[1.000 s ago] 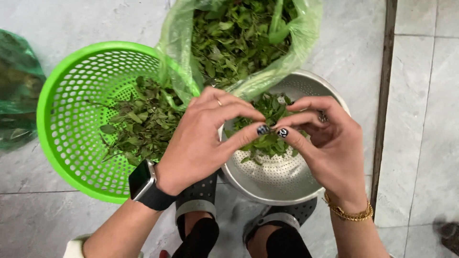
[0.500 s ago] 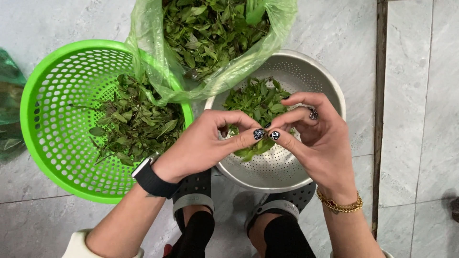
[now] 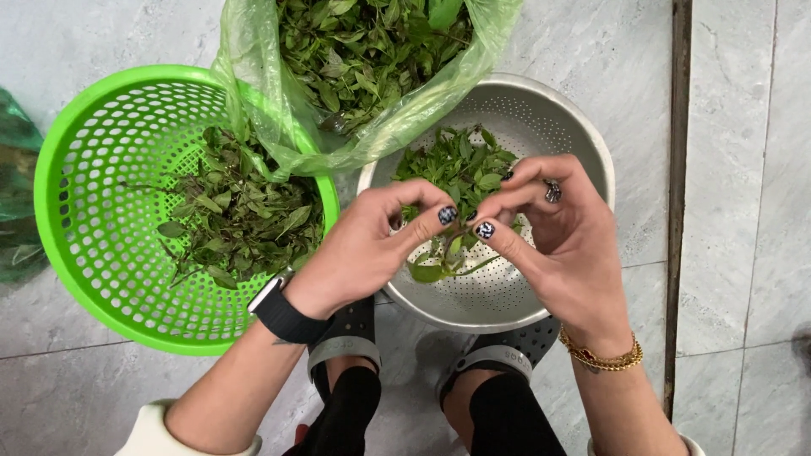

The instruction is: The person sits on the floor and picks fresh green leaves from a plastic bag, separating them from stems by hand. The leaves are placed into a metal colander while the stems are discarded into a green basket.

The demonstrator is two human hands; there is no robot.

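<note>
Over a perforated metal colander (image 3: 583,139), my left hand (image 3: 367,245) and my right hand (image 3: 562,241) meet, both pinching one leafy green sprig (image 3: 443,257) between thumb and fingers. The sprig hangs down into the colander, which holds a small heap of picked green leaves (image 3: 460,165) at its far side. My left wrist wears a dark smartwatch, and a gold bracelet circles my right wrist.
A bright green plastic basket (image 3: 93,169) with darker leaves and stems (image 3: 236,211) sits left of the colander. A translucent green plastic bag (image 3: 372,63) full of herbs lies behind both. Another green bag (image 3: 17,203) is at the left edge. My feet in grey clogs rest below on grey tiles.
The view has shifted slightly, so both containers sit lower and more to the right. My hands stay together over the colander, still working the sprig, now a little lower in it.
</note>
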